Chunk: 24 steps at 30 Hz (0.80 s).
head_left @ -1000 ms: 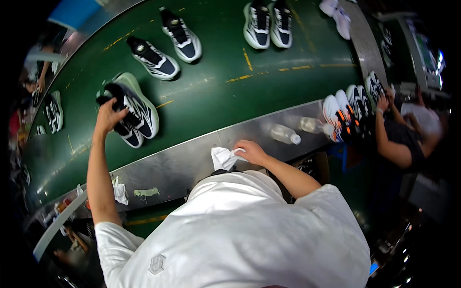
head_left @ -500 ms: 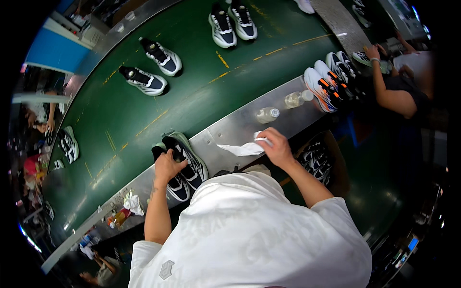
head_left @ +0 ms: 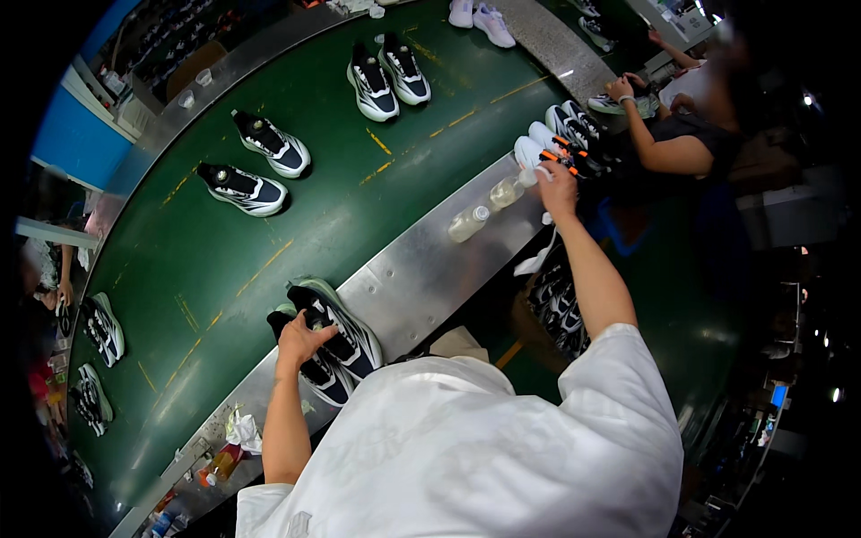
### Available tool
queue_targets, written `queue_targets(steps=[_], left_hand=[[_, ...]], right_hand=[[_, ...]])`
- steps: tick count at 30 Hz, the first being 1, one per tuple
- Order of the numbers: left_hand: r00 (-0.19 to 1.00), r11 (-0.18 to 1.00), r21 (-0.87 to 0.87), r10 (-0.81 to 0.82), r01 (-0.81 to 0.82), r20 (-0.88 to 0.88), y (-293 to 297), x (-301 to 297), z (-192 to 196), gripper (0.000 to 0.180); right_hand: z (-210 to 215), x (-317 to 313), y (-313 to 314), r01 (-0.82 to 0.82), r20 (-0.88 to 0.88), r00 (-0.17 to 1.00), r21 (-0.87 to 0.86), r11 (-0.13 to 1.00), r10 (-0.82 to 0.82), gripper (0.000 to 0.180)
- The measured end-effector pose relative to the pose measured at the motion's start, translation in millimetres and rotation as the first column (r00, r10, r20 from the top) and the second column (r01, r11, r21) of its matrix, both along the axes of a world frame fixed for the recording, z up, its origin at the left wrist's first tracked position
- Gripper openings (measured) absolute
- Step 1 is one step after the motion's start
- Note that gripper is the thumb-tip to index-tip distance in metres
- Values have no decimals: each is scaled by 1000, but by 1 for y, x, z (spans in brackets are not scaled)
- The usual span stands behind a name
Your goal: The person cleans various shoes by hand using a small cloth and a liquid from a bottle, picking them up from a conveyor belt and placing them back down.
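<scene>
My left hand (head_left: 300,339) grips a pair of black and white sneakers (head_left: 345,334) that lies across the edge of the steel ledge (head_left: 421,278) and the green conveyor belt (head_left: 269,242). My right hand (head_left: 558,179) is stretched far to the right. Its fingers are at the white top of a clear bottle (head_left: 507,190), beside a row of white sneakers with orange parts (head_left: 556,143). A white cloth (head_left: 536,262) hangs under my right wrist. Whether the hand holds it is hidden.
A second clear bottle (head_left: 468,224) lies on the ledge. More sneaker pairs (head_left: 256,166) (head_left: 387,79) ride the belt. A co-worker's arm (head_left: 659,148) handles shoes at the far right. Crumpled cloth and small bottles (head_left: 235,439) sit at the ledge's lower left.
My right hand has left the ledge in front of me and reached out right to the bottle. My left hand has kept hold of the black sneakers, now at the ledge.
</scene>
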<state>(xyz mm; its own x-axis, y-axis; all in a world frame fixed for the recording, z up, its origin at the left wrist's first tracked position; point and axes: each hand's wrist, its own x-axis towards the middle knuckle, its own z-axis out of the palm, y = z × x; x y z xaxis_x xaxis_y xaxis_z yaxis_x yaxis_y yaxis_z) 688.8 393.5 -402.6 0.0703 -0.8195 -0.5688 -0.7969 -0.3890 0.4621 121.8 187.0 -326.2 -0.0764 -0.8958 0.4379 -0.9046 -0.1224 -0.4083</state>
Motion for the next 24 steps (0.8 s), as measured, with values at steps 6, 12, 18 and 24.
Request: queue_targets(steps=[6,12,18,24], left_hand=[[997,999,-44,13,-16,-71,8,10,-9,106],[999,998,-57,15,-17,-42,8,6,-6,105],[997,999,15,46,-45,-66,6,0,10,88],[996,995,38,88,-88,-3,2,-18,47,87]], right_hand=[[-26,16,-11,108,-97,989,1,994,-108,19],[-23,32,15,89,-20,996,-62,994,-91,22],[-34,36,17,73,-47,996,-72,995,-76,36],[-44,35,1,26,66,998,-62,998,-22,38]])
